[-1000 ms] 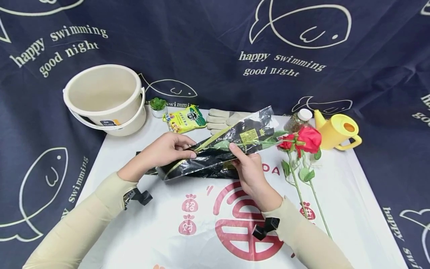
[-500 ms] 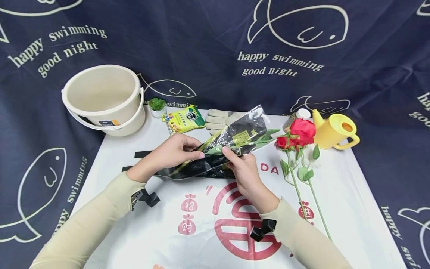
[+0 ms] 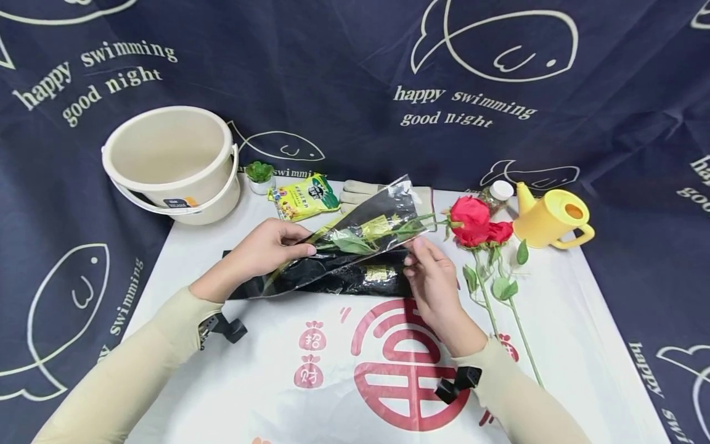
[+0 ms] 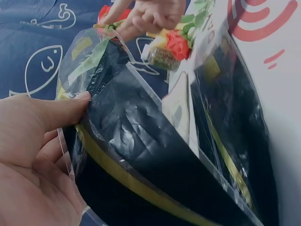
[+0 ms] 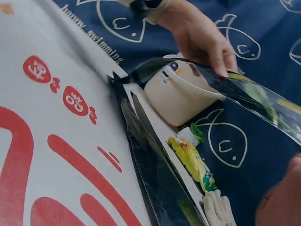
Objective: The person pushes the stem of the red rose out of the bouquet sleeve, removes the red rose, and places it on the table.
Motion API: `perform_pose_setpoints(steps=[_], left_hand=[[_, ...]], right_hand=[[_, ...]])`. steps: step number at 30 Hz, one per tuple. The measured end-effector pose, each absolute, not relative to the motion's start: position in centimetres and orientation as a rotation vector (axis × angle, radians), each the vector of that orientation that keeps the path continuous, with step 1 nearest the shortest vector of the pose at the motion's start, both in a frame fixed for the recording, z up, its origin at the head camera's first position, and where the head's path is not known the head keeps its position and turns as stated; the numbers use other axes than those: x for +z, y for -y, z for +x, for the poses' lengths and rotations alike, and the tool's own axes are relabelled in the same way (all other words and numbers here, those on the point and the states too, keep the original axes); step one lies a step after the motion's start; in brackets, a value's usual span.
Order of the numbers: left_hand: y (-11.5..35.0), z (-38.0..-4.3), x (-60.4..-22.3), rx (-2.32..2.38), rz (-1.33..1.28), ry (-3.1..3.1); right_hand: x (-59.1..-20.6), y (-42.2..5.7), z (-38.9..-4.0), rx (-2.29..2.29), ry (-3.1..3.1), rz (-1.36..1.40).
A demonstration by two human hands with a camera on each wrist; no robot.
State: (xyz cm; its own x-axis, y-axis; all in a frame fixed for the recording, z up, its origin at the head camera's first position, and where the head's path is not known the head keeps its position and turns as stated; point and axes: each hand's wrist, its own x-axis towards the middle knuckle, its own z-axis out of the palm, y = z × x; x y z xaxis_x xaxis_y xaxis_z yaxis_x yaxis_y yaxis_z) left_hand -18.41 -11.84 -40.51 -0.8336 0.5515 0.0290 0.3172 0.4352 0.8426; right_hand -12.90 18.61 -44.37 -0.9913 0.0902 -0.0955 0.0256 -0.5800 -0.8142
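Note:
A clear-and-black flower sleeve with gold print is raised over the table, a leafy rose stem inside it. The red rose on that stem sticks out past the wide end. My left hand pinches the sleeve's yellow-striped side between thumb and fingers, also plain in the left wrist view. My right hand has its fingertips at the lip of the wide end, below the rose stem; in the right wrist view only part of it shows. Another black sleeve lies flat on the table beneath.
More red rose with long green stems lies on the right. Behind stand a yellow watering can and a white-capped jar. Pale gloves, a yellow packet, a small potted plant and a cream bucket line the back.
The rose and its sleeve have moved left. My right hand has slid from the sleeve's middle out to its wide end; my left hand moved right, then back left, still pinching the sleeve.

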Motion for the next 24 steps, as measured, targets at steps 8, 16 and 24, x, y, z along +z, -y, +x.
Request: perform_pose_setpoints(steps=[8, 16, 24], left_hand=[[13.3, -18.3, -41.0, 1.390, 0.715, -2.500], [13.5, -18.0, -41.0, 1.426, 0.688, -2.465], [13.4, -17.7, -41.0, 1.390, 0.714, -2.414]], right_hand=[[-44.3, -19.8, -13.2, 2.840, 1.203, -0.384], [-43.8, -19.2, -13.8, 2.880, 1.116, -0.442], [-43.7, -19.1, -14.1, 2.918, 1.003, -0.546]])
